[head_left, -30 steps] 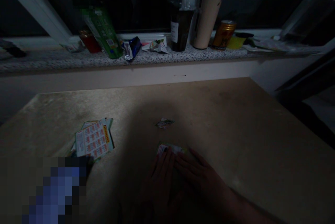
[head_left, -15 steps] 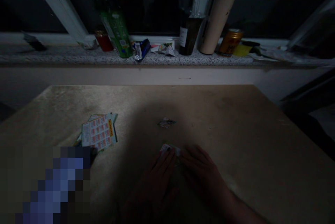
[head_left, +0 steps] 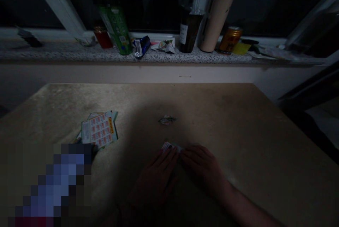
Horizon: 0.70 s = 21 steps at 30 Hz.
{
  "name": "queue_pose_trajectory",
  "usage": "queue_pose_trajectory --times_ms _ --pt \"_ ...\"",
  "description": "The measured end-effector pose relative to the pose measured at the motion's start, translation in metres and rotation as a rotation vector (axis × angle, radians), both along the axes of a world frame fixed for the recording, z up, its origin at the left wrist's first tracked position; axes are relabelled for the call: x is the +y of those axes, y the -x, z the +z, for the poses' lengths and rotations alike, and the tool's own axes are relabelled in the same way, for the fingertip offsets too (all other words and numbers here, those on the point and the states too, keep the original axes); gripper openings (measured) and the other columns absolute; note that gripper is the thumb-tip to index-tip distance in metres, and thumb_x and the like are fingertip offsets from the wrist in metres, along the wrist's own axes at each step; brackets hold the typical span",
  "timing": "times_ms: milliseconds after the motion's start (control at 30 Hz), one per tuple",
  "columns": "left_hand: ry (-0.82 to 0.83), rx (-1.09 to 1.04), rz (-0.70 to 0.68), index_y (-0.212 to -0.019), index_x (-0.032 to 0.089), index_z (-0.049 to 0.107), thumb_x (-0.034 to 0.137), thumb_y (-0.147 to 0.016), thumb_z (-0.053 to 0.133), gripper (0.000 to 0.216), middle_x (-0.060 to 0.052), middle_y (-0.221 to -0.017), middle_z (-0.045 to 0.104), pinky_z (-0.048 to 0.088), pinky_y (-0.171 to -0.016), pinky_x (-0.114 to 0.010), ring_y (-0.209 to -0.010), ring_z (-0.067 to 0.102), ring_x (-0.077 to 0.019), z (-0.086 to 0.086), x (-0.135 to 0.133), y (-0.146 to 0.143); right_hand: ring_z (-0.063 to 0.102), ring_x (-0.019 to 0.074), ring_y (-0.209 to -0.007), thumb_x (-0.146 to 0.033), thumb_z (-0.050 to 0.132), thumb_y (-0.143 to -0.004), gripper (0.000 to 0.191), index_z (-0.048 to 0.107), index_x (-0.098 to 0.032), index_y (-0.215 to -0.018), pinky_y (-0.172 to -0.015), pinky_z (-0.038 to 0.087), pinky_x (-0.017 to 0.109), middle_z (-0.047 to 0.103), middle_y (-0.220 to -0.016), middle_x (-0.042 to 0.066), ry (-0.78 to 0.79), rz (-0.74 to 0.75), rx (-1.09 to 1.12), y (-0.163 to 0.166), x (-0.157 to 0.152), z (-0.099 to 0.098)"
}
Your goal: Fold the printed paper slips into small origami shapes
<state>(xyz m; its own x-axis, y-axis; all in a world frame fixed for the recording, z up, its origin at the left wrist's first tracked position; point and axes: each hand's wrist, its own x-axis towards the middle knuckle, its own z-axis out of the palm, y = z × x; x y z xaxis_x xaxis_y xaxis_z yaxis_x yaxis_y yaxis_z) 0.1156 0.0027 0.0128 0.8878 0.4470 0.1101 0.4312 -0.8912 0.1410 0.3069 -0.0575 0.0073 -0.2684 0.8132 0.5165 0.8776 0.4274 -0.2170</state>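
Note:
A small piece of printed paper (head_left: pixel 167 145) lies on the table under my fingertips, most of it covered. My left hand (head_left: pixel 156 170) rests on it with the fingers stretched out flat. At the paper's right edge, my right hand (head_left: pixel 203 163) lies low with its fingers close together and slightly bent; its thumb is hidden. Just beyond the hands sits a small folded paper shape (head_left: pixel 167 120). To the left is a loose stack of printed sheets (head_left: pixel 98 129), the top one with rows of red print. The light is dim, and my hands throw a shadow.
The tan table (head_left: pixel 225 114) ends at a wall below a speckled sill (head_left: pixel 159 57). Along the sill stand a green container (head_left: pixel 118 30), a red jar (head_left: pixel 102 37), a dark cup with a straw (head_left: pixel 189 32), a cardboard tube (head_left: pixel 219 15) and an orange can (head_left: pixel 230 40). Pixelated blocks cover the lower left.
My right hand's fingers have drawn closer together and bent a little at the paper's edge. My left hand stays on the paper. The whole view has shifted slightly.

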Motion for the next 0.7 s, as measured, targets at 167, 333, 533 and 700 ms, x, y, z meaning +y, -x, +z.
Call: queue_pose_trajectory --times_ms 167,333,533,700 --pt "0.008 -0.016 -0.004 -0.136 0.014 0.039 0.026 -0.091 0.044 0.047 -0.006 -0.141 0.041 0.035 -0.106 -0.037 -0.131 0.034 -0.0209 0.004 0.000 0.000 0.063 0.0198 -0.090 -0.018 0.043 -0.094 0.022 0.065 -0.019 -0.100 -0.076 0.050 0.035 0.071 -0.099 0.003 -0.011 0.023 -0.032 -0.004 -0.001 -0.004" --pt "-0.006 -0.059 -0.008 -0.133 0.014 0.043 0.025 -0.090 0.046 0.044 -0.006 -0.138 0.046 0.038 -0.103 -0.038 -0.128 0.039 -0.0218 0.000 0.001 0.000 0.063 0.0193 -0.089 -0.019 0.043 -0.094 0.021 0.064 -0.017 -0.095 -0.076 0.049 0.035 0.071 -0.097 0.005 -0.005 0.072 0.008 -0.009 0.000 -0.011" --pt "-0.077 -0.181 -0.011 -0.124 0.022 0.053 0.014 -0.095 0.035 0.035 0.001 -0.123 0.061 0.036 -0.103 -0.033 -0.116 0.052 -0.0148 -0.006 0.005 0.003 0.063 0.0193 -0.083 -0.016 0.045 -0.092 0.017 0.062 -0.015 -0.094 -0.072 0.049 0.034 0.070 -0.088 0.006 0.014 0.092 0.068 -0.010 0.000 -0.009" --pt "-0.062 -0.306 -0.013 -0.118 0.021 0.057 0.011 -0.096 0.030 0.036 0.000 -0.113 0.066 0.035 -0.101 -0.031 -0.106 0.057 -0.0132 -0.003 0.005 0.005 0.062 0.0183 -0.075 -0.017 0.045 -0.093 0.015 0.060 -0.015 -0.095 -0.066 0.049 0.032 0.069 -0.087 0.007 0.010 0.085 0.112 -0.007 -0.003 -0.003"
